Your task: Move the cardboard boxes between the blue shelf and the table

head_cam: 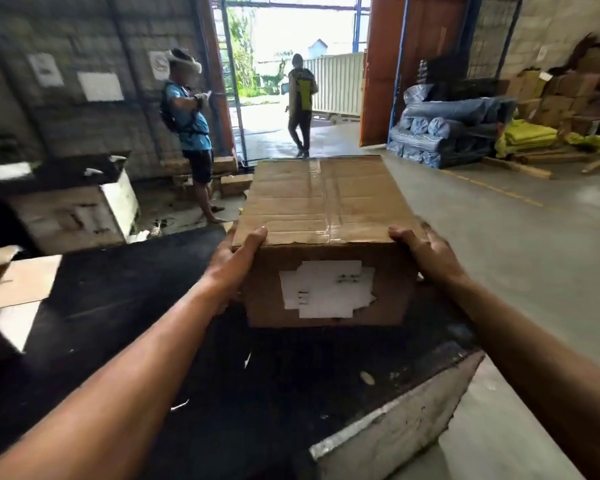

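Note:
A taped brown cardboard box (323, 209) with a white label on its near face is at the centre, over the far part of a dark table top (146, 323). My left hand (234, 261) grips its near left corner, thumb on the top edge. My right hand (426, 252) grips the near right corner, fingers curled over the top edge. Whether the box rests on the table or hangs just above it is unclear. No blue shelf is in view.
An opened cardboard box (0, 271) lies at the table's left. A person in a blue shirt (187, 129) stands at the left wall; another person (302, 105) walks in the doorway. Blue wrapped rolls (444, 129) and stacked boxes (561, 95) sit at the right.

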`<action>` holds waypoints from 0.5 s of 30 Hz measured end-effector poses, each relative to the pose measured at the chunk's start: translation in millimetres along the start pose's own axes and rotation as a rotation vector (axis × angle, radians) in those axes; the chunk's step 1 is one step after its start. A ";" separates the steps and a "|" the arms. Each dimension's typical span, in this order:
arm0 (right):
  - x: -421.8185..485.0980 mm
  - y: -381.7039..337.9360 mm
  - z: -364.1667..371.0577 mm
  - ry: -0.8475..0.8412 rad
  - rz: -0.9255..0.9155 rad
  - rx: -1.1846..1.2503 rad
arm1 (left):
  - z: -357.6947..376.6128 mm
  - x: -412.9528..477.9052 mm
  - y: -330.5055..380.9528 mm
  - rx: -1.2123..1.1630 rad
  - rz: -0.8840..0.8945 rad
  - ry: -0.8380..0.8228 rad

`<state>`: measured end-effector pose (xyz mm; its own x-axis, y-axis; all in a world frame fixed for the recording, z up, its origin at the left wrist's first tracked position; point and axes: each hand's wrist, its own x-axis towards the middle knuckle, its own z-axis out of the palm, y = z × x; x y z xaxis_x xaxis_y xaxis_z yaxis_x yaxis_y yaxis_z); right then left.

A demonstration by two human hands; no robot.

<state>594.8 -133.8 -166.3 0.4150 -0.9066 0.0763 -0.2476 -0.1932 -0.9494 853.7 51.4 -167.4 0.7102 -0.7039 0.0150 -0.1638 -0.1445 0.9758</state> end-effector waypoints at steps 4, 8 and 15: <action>34.8 -31.1 106.6 -0.175 -0.110 -0.047 | -97.9 8.3 -19.8 0.049 -0.002 0.231; 69.5 -43.1 209.8 -0.350 -0.153 -0.017 | -164.7 37.0 -50.3 0.062 -0.023 0.365; 163.0 -16.1 332.2 -0.466 -0.164 -0.160 | -216.8 133.7 -118.3 0.144 -0.109 0.415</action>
<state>957.3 -153.8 -239.8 0.7967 -0.6030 0.0419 -0.2620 -0.4069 -0.8751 1116.5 125.1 -233.6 0.9383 -0.3447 0.0291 -0.1461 -0.3185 0.9366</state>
